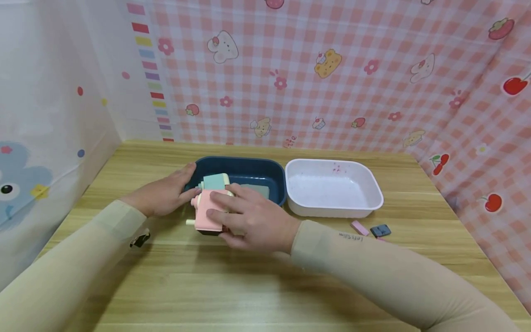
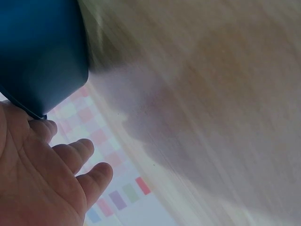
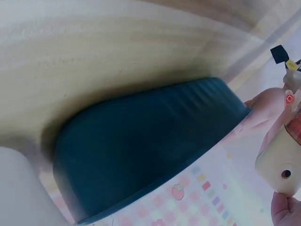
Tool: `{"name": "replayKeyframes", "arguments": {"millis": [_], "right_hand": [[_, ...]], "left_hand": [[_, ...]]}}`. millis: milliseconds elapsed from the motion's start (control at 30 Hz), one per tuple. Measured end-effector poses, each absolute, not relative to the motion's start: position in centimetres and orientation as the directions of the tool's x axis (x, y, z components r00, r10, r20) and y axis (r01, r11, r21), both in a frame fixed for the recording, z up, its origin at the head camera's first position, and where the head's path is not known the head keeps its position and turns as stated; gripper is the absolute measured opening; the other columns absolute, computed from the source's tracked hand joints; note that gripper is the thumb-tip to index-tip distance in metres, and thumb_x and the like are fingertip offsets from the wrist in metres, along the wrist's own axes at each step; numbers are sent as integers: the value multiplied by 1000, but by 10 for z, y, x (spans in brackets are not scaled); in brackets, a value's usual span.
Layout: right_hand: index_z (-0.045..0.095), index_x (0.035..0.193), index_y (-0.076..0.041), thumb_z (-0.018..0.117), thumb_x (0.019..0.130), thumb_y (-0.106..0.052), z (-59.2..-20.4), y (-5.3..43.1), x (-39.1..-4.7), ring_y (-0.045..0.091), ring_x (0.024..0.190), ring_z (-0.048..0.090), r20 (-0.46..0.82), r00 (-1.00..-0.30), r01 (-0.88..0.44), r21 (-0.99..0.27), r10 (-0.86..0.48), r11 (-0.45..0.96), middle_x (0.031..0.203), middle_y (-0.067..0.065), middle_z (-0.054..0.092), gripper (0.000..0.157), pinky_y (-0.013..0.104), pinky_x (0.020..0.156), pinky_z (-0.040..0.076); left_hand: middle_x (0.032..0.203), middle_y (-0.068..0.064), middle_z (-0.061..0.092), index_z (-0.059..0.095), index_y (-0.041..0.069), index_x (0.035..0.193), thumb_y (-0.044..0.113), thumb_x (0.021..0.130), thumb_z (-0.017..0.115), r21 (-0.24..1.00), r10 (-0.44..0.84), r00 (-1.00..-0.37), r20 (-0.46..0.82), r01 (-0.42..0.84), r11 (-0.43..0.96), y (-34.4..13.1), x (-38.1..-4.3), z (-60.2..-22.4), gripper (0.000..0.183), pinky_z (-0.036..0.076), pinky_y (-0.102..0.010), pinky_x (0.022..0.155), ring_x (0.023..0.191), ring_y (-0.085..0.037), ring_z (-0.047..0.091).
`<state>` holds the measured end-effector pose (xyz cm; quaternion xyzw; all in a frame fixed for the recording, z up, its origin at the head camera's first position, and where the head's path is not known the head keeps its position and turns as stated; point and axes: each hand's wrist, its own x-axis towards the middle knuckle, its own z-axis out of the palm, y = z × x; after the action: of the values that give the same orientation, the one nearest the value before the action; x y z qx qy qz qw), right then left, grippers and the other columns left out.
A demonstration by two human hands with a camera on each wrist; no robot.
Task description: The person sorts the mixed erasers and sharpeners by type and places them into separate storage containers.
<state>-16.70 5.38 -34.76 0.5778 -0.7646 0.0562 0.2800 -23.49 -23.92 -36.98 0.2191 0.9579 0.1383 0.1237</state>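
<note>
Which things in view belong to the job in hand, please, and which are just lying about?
Likely in the job:
pink crank-handled device, held by the right hand
teal device beyond it
dark blue bin, touched by the left hand

Seemingly just lying about:
white bin
small pink bar
small dark-grey block

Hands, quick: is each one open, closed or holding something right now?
Left hand: open, fingers relaxed, at the rim of the dark blue bin.
Right hand: holding the pink device.
</note>
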Motion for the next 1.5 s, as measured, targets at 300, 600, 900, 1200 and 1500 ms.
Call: {"name": "replayKeyframes", "arguments": {"millis": [300, 600, 900, 1200, 1500], "right_hand": [[73, 131, -15, 75, 95, -34, -340, 61, -188, 35, 118, 63, 540, -198, -904, 222, -818, 366, 141, 13, 69, 40, 43, 107, 54], [71, 134, -13, 74, 98, -30, -334, 73, -221, 37, 129, 64, 503, -289, -869, 219, -815, 444, 144, 15, 66, 40, 48, 111, 52], [67, 142, -14, 71, 101, -30, -333, 82, -243, 39, 136, 59, 373, -427, -827, 206, -824, 522, 152, 14, 60, 45, 51, 116, 48], [65, 146, -18, 71, 101, -32, -333, 84, -258, 38, 135, 52, 295, -506, -802, 185, -811, 568, 157, 11, 56, 47, 50, 117, 47], [60, 151, -20, 70, 102, -32, -332, 84, -263, 42, 148, 44, 194, -594, -777, 112, -781, 619, 164, 11, 49, 51, 54, 126, 36]], "left_hand": [[176, -25, 4, 0, -2, 167, 64, 110, 29, 314, 449, -876, -174, 383, 869, -240, -235, -370, 92, 17, -61, 131, 163, -46, 10], [176, -26, 5, 2, -2, 167, 60, 111, 34, 313, 449, -876, -176, 382, 869, -238, -236, -371, 90, 17, -61, 131, 162, -46, 11], [176, -24, 4, 0, -1, 168, 61, 110, 35, 329, 448, -876, -177, 376, 866, -239, -235, -372, 91, 16, -60, 131, 163, -45, 10], [177, -23, 2, -1, 0, 168, 61, 111, 34, 335, 450, -875, -178, 376, 864, -241, -236, -373, 91, 15, -60, 131, 163, -44, 8], [177, -23, 1, -2, 0, 168, 62, 111, 32, 341, 455, -873, -172, 381, 860, -243, -237, -376, 91, 14, -61, 131, 164, -44, 7]]}}
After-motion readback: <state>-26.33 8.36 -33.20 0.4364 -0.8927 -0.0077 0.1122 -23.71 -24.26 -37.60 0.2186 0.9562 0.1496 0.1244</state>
